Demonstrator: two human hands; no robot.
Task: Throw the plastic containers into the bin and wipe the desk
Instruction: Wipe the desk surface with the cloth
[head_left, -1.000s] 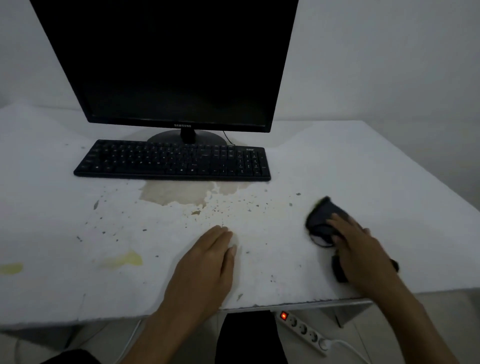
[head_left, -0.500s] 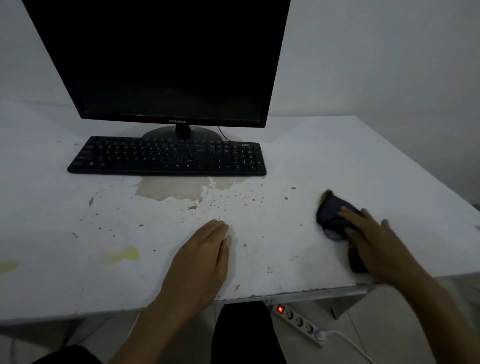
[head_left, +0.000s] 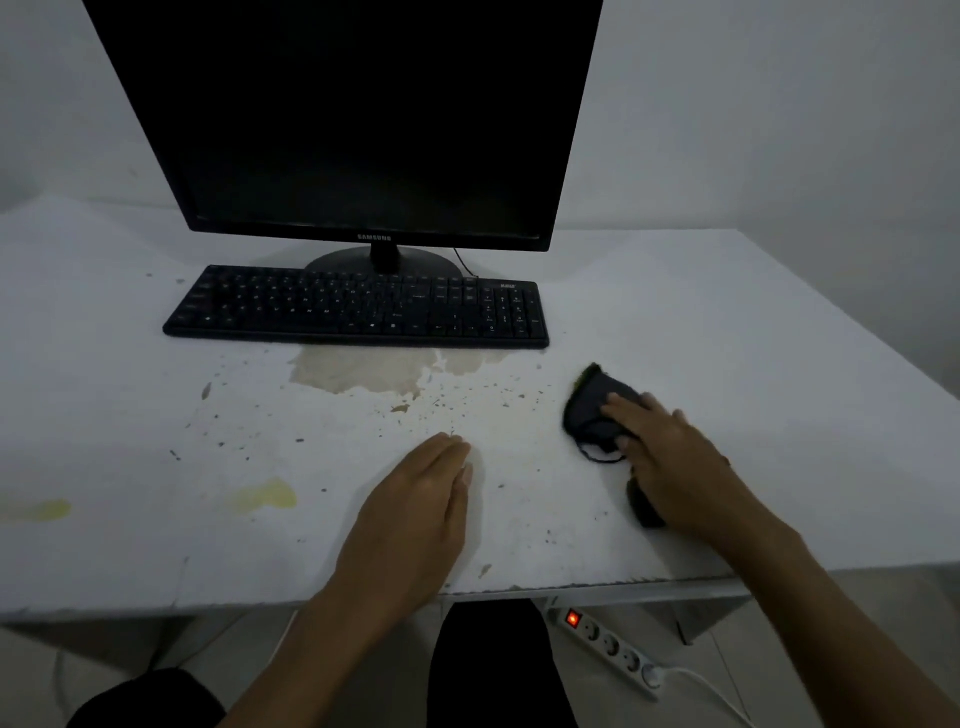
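A dark cloth (head_left: 589, 408) lies on the white desk (head_left: 727, 364) at the right. My right hand (head_left: 670, 457) presses flat on it with straight fingers. My left hand (head_left: 415, 514) rests flat on the desk near the front edge, holding nothing. A brownish stain (head_left: 363, 371) with scattered specks spreads in front of the keyboard. Two yellow smears (head_left: 267, 496) mark the left part of the desk. No plastic container or bin is in view.
A black keyboard (head_left: 358, 306) sits in front of a black monitor (head_left: 353, 119) at the back. A power strip (head_left: 608, 644) with a lit red switch lies on the floor under the desk's front edge.
My right hand has slid the cloth across the right side of the desk, away from the front edge. My left hand stays in place.
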